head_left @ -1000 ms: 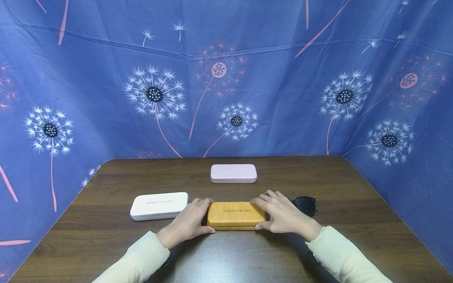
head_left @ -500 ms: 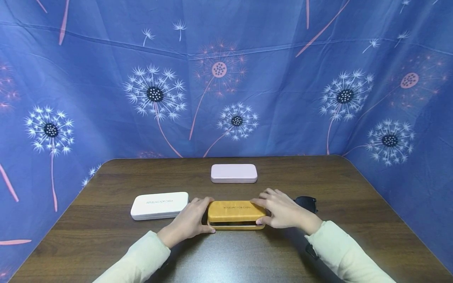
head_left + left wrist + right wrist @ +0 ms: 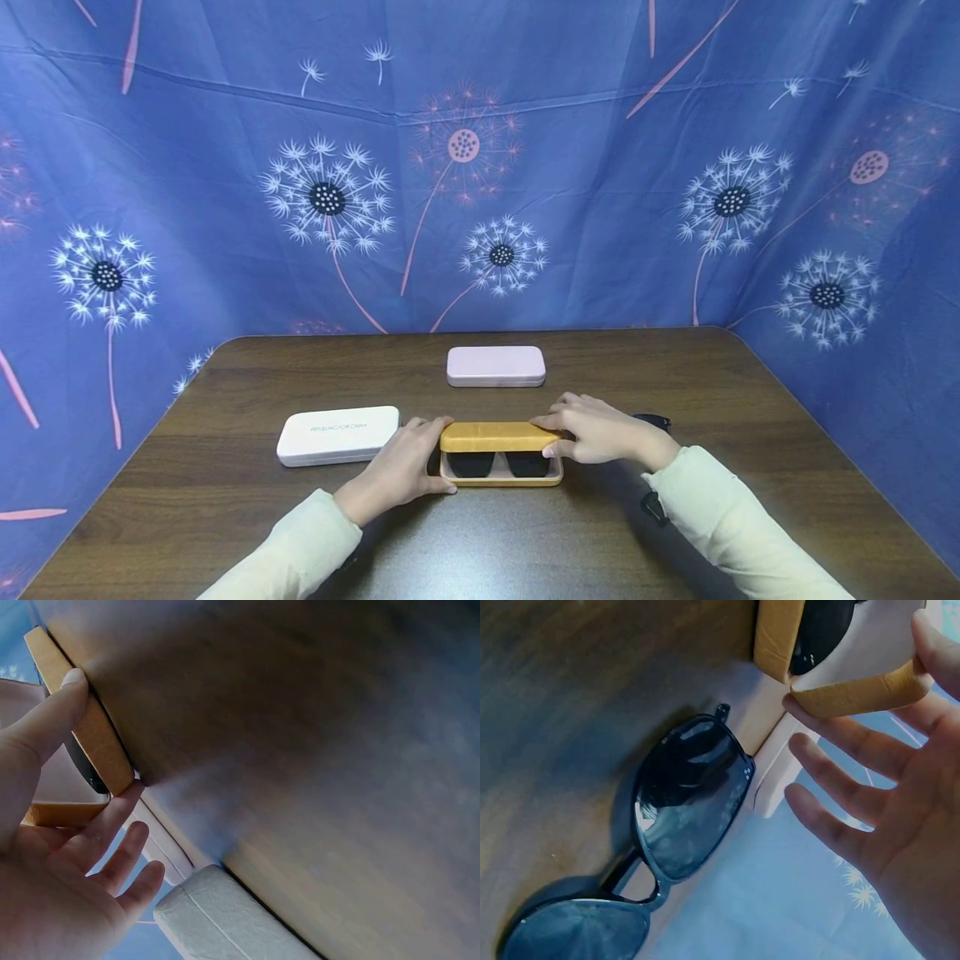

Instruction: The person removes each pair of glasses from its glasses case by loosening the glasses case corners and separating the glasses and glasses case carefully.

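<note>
A yellow glasses case (image 3: 495, 437) stands mid-table, its lid partly raised on the far side. Inside, on a pale lining, lie dark-lensed sunglasses (image 3: 471, 464). My left hand (image 3: 401, 467) grips the left end of the case, thumb along the front of the base (image 3: 105, 742) and a finger behind. With thumb and fingers my right hand (image 3: 600, 429) holds the lid (image 3: 862, 694) at its right end; the other fingers are spread behind. Another pair of black sunglasses (image 3: 694, 799) rests on the table beside the right hand, mostly hidden by that hand and arm in the head view.
A white glasses case (image 3: 337, 437) lies left of the left hand, near its knuckles. Farther back is a pale pink case (image 3: 496, 367). The brown wooden table (image 3: 262, 375) ends at a blue dandelion-print cloth (image 3: 592, 250).
The right hand has lifted the yellow case's lid from closed and tipped it backward, bringing the sunglasses inside into sight. The left hand has stayed in place on the case.
</note>
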The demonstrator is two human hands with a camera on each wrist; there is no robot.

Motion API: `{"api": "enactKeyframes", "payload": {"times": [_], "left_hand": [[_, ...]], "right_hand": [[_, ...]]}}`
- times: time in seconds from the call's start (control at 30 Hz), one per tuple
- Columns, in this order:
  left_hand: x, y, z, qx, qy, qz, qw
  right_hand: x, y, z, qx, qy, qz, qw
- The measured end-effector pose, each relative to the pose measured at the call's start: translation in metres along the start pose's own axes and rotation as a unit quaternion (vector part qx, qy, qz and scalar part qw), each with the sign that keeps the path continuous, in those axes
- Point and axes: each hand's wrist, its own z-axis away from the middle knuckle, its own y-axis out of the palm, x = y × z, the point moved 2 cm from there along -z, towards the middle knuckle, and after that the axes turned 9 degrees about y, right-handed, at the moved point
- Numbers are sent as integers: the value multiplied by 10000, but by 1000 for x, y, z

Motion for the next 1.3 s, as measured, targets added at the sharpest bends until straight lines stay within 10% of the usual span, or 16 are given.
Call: {"api": "enactKeyframes", "payload": {"times": [0.77, 1.3], "left_hand": [[-1, 1, -4, 67, -748, 300, 9967], [0, 0, -4, 45, -674, 213, 9975]], "right_hand": [[-12, -3, -10, 109, 465, -798, 9957], [-7, -7, -4, -1698, 242, -266, 9848]]}}
